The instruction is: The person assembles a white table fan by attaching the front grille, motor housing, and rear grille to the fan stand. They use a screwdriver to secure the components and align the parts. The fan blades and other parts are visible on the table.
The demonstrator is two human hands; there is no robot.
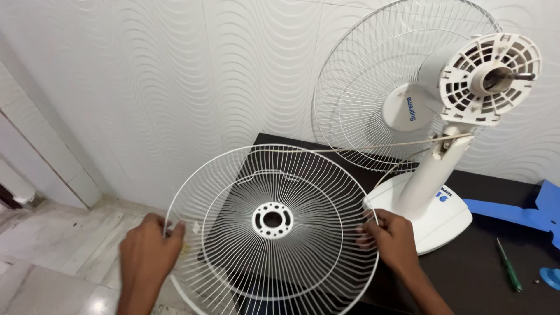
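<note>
Grille [272, 220], round and white, is held flat between both hands over the counter [478, 274] edge: left hand [149, 251] pinched on its left rim, right hand [392, 236] pinched opposite, both equally near.

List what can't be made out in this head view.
- Wire fan guard: lower rim cut off by the bottom edge.
- Left hand and right hand: fingertips curl behind the guard's rim; grip unclear.
- Blue part: cut off by the right edge.
- Screwdriver: tip too small.
</note>
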